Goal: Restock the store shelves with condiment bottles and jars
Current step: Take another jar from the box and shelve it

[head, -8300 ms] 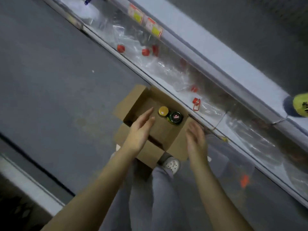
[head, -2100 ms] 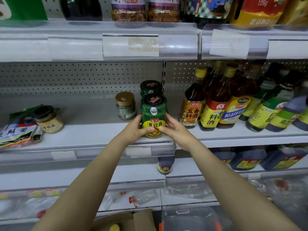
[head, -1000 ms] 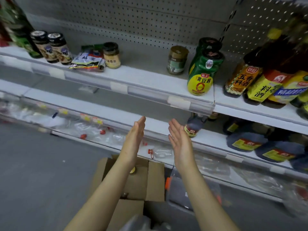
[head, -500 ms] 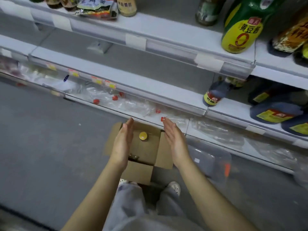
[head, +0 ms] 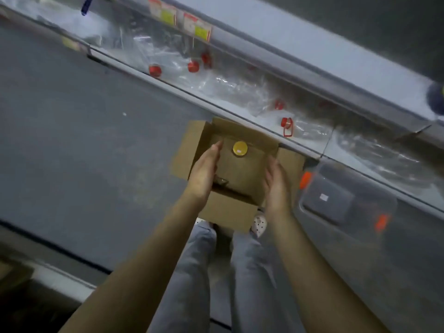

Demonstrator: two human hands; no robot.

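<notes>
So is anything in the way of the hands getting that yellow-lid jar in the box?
Nothing visible. The cardboard box has its flaps open, and the yellow-lid jar stands uncovered between the left hand and right hand, both open and empty.

1. Wearing light grey trousers (head: 192,280), loosely creasing down both legs.
2. Wearing pale perforated clog-style shoes (head: 259,224).
3. Showing bare forearms, left hand (head: 204,174) and right hand (head: 276,186) ungloved.
</notes>
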